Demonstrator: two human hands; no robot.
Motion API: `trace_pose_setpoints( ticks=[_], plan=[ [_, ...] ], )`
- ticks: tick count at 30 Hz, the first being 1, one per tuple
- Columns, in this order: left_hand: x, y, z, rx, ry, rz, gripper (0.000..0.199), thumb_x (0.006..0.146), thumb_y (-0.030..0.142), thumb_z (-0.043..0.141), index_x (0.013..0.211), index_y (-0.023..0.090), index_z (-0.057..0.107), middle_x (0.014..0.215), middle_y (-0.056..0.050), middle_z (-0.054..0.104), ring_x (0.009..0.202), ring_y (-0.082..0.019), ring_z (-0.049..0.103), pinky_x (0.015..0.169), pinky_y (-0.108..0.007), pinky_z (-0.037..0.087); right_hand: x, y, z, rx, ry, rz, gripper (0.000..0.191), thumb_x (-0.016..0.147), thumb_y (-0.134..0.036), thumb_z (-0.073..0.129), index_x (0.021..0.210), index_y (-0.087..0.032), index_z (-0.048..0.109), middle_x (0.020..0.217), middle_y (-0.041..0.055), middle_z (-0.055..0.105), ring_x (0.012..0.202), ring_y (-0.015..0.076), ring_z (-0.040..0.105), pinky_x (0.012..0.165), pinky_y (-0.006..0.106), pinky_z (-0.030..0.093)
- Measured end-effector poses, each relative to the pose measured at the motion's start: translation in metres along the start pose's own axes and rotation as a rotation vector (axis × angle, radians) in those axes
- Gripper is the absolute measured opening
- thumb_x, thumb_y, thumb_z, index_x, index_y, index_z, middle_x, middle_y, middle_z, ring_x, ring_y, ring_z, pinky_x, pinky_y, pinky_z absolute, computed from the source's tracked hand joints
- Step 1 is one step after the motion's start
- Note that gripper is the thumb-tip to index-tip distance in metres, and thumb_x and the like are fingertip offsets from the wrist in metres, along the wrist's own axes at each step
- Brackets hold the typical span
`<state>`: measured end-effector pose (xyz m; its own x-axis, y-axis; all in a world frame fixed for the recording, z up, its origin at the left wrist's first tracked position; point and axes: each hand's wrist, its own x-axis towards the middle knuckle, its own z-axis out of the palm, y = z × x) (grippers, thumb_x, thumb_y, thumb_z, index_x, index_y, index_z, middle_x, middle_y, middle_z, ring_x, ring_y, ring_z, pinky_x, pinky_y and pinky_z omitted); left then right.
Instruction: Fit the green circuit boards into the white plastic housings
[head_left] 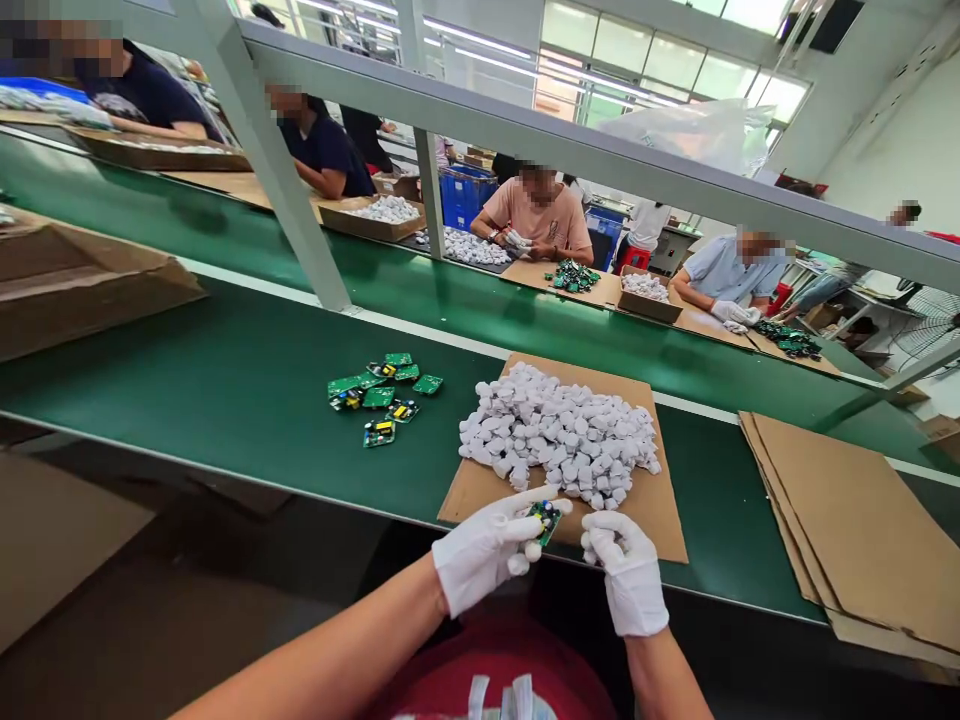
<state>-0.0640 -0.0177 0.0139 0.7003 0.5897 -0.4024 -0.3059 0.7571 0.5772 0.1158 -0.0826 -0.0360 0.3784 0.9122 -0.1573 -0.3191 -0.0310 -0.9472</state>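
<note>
Along the near edge of the long green desk [247, 370], before a heap of white pieces [562, 430], the white-gloved right hand [628, 568] curls, contents unclear; the white-gloved left hand [484, 548] grips a green circuit board [548, 520], component side up, long axis partly hidden.

On the worktable [247, 390], a heap of small pieces [559, 430] lay on a cardboard sheet [664, 530]. Before it, near the sheet's front edge, were the person's hands: a circuit board [546, 522] in the left hand [484, 550], the right hand [631, 575] just to its right. Left of the sheet, loose boards [379, 397] lay clustered directly on the table, with a cardboard tray [97, 285] farther left. Stacked sheets [862, 520] lay to the right, reaching the near edge. Behind the rail [442, 340], across the far surface, a co-worker [551, 215] was behind a board pile [574, 277], left of a filled box [649, 306].
</note>
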Motion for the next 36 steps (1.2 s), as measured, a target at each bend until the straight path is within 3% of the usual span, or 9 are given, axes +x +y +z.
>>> trace_pose_setpoints(
  ticks=[7, 12, 14, 18, 23, 25, 28, 31, 36],
  plan=[
    [0.042, -0.011, 0.016, 0.061, -0.068, 0.038, 0.053, 0.072, 0.017, 0.069, 0.122, 0.018, 0.051, 0.099, -0.01, 0.061, 0.058, -0.008, 0.061, 0.042, -0.015, 0.038, 0.012, -0.015, -0.02, -0.136, 0.071, -0.004, 0.037, 0.078, -0.048, 0.058, 0.083, -0.013, 0.065, 0.045, -0.0038, 0.055, 0.028, 0.0045, 0.037, 0.026, 0.016, 0.024],
    [0.059, -0.008, 0.015, 0.139, -0.084, 0.065, 0.057, 0.07, 0.019, 0.07, 0.123, 0.019, 0.05, 0.095, -0.009, 0.062, 0.066, -0.013, 0.065, 0.05, -0.018, 0.047, 0.022, -0.021, -0.018, -0.158, 0.042, -0.048, 0.042, 0.067, -0.039, 0.074, 0.101, -0.016, 0.065, 0.077, 0.0048, 0.07, 0.059, 0.0141, 0.062, 0.053, 0.026, 0.052],
    [0.061, -0.005, 0.014, 0.156, -0.082, 0.069, 0.054, 0.07, 0.02, 0.07, 0.121, 0.019, 0.052, 0.101, -0.01, 0.062, 0.066, -0.012, 0.064, 0.051, -0.018, 0.047, 0.023, -0.018, -0.019, -0.124, 0.004, -0.01, 0.035, 0.072, -0.042, 0.069, 0.095, -0.015, 0.067, 0.065, 0.0032, 0.068, 0.047, 0.0122, 0.058, 0.045, 0.024, 0.049],
    [0.059, 0.0, 0.01, 0.217, -0.014, 0.083, 0.053, 0.067, 0.022, 0.072, 0.117, 0.017, 0.055, 0.103, -0.011, 0.064, 0.065, -0.012, 0.063, 0.049, -0.017, 0.044, 0.023, -0.014, -0.02, -0.177, 0.021, 0.042, 0.044, 0.081, -0.054, 0.053, 0.084, -0.013, 0.068, 0.039, -0.0032, 0.052, 0.025, 0.0069, 0.039, 0.025, 0.018, 0.026],
    [0.05, 0.01, 0.007, 0.143, 0.016, 0.103, 0.04, 0.073, 0.029, 0.068, 0.108, 0.014, 0.058, 0.095, -0.011, 0.066, 0.081, -0.019, 0.064, 0.065, -0.025, 0.05, 0.032, -0.016, -0.011, -0.221, -0.056, -0.071, 0.025, 0.066, -0.035, 0.075, 0.083, -0.018, 0.069, 0.074, 0.0032, 0.068, 0.05, 0.0109, 0.056, 0.046, 0.024, 0.048],
    [0.045, 0.014, 0.007, 0.089, 0.002, 0.057, 0.042, 0.075, 0.03, 0.065, 0.114, 0.016, 0.054, 0.098, -0.012, 0.065, 0.076, -0.018, 0.065, 0.059, -0.024, 0.049, 0.034, -0.014, -0.009, -0.18, -0.028, -0.061, 0.024, 0.066, -0.031, 0.076, 0.084, -0.017, 0.069, 0.067, 0.0015, 0.066, 0.052, 0.0115, 0.057, 0.05, 0.025, 0.049],
    [0.041, 0.019, 0.007, 0.066, -0.067, 0.047, 0.051, 0.074, 0.026, 0.066, 0.122, 0.019, 0.05, 0.108, -0.012, 0.061, 0.071, -0.014, 0.063, 0.051, -0.019, 0.045, 0.033, -0.009, -0.009, -0.116, -0.021, 0.005, 0.03, 0.077, -0.043, 0.063, 0.082, -0.013, 0.068, 0.057, 0.0014, 0.062, 0.037, 0.0086, 0.05, 0.037, 0.022, 0.042],
    [0.041, 0.022, 0.006, 0.18, -0.098, 0.059, 0.063, 0.072, 0.02, 0.067, 0.13, 0.021, 0.042, 0.103, -0.01, 0.062, 0.066, -0.01, 0.061, 0.047, -0.016, 0.04, 0.03, -0.007, -0.01, -0.154, -0.018, 0.035, 0.038, 0.079, -0.05, 0.057, 0.084, -0.013, 0.068, 0.053, 0.001, 0.06, 0.031, 0.0075, 0.044, 0.028, 0.02, 0.033],
    [0.05, 0.027, 0.01, 0.528, -0.028, 0.131, 0.047, 0.067, 0.018, 0.066, 0.111, 0.015, 0.051, 0.079, -0.001, 0.059, 0.056, -0.007, 0.053, 0.041, -0.015, 0.037, 0.031, -0.014, -0.004, -0.249, -0.003, -0.168, 0.021, 0.069, -0.035, 0.072, 0.081, -0.018, 0.068, 0.064, 0.0004, 0.064, 0.051, 0.0112, 0.056, 0.05, 0.025, 0.049]
  ],
)
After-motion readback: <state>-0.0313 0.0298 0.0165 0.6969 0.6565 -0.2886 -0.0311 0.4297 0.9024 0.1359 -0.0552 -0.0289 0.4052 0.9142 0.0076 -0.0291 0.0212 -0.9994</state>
